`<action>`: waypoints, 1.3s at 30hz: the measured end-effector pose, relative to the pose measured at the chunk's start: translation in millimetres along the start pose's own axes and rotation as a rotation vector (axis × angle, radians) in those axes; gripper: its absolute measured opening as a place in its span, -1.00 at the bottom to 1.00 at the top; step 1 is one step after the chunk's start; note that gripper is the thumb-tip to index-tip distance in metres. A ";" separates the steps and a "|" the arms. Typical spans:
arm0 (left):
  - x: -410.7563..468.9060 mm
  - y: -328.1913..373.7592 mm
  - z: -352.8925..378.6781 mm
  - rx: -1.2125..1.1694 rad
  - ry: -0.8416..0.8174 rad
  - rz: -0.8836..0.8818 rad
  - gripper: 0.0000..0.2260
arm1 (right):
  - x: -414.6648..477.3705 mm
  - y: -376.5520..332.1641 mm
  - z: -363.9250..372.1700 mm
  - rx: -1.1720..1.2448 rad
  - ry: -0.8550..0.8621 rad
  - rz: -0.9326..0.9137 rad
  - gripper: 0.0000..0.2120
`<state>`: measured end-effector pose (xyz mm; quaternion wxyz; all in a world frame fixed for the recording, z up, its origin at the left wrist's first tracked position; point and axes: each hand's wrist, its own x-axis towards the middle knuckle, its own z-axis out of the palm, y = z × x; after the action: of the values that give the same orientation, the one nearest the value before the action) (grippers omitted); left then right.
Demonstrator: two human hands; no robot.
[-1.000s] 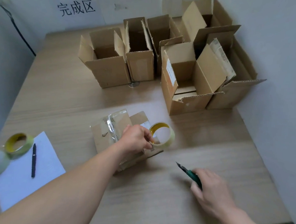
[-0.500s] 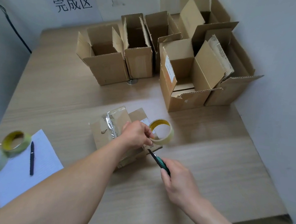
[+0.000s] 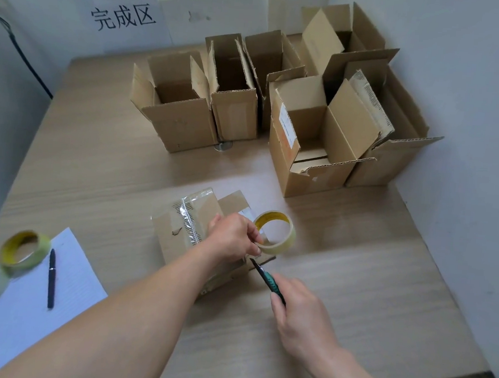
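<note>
A small closed cardboard box (image 3: 176, 240) with clear tape across its top lies in the middle of the wooden table (image 3: 369, 271). My left hand (image 3: 233, 238) rests over the box's right end and pinches a roll of clear tape (image 3: 277, 235) held just off that end. My right hand (image 3: 299, 307) grips a green-handled utility knife (image 3: 268, 281). Its blade tip points up-left and sits just below the tape roll at the box's edge.
Several open empty cardboard boxes (image 3: 313, 140) stand at the back and back right, against the wall. At the left lie a white paper sheet (image 3: 27, 306) with a black pen (image 3: 51, 278) and two more tape rolls (image 3: 24, 250). A sign with characters (image 3: 123, 16) hangs on the far wall.
My right hand brought the knife from the table's right side up-left to the tape beside the box. My left hand kept hold of the tape roll in place.
</note>
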<state>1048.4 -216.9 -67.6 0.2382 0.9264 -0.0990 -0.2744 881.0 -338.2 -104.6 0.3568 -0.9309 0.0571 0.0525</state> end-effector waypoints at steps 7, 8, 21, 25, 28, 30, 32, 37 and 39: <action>0.0 -1.2 -0.1 0.014 0.001 0.015 -0.83 | 7.5 -6.3 4.5 -0.132 -0.090 0.059 -0.75; -0.3 -1.3 0.4 0.013 -0.001 0.016 -0.83 | 8.3 -4.4 6.5 -0.160 -0.101 0.080 -0.75; -0.4 -5.2 4.1 -0.017 0.024 0.042 -0.83 | 23.2 16.2 -27.0 -0.352 0.293 -0.247 -0.61; 0.9 -5.4 5.4 0.027 0.031 0.064 -0.89 | 71.9 -18.3 -35.4 -0.444 0.192 -0.384 -0.59; -0.6 -9.2 4.4 0.030 0.047 0.088 -0.87 | 94.3 -19.5 -28.3 -0.501 0.002 -0.322 -0.59; -3.1 -13.2 3.9 -0.044 0.055 0.114 -0.88 | 98.8 -18.1 -28.4 -0.406 -0.085 -0.270 -0.59; -8.3 -18.3 3.2 -0.061 0.047 0.167 -0.79 | 101.6 -16.8 -30.9 -0.355 -0.137 -0.223 -0.58; -24.2 -46.6 10.4 0.128 0.131 0.355 -0.57 | 112.6 -21.4 -30.7 -0.405 -0.238 -0.143 -0.64; -25.0 -52.9 15.0 0.137 0.182 0.389 -0.60 | 118.1 -22.7 -28.2 -0.435 -0.279 -0.130 -0.72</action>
<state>1022.1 -168.9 -93.4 0.2312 0.9248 -0.2721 -0.1313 1002.5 -348.4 -85.1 0.1553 -0.9712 -0.0649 0.1683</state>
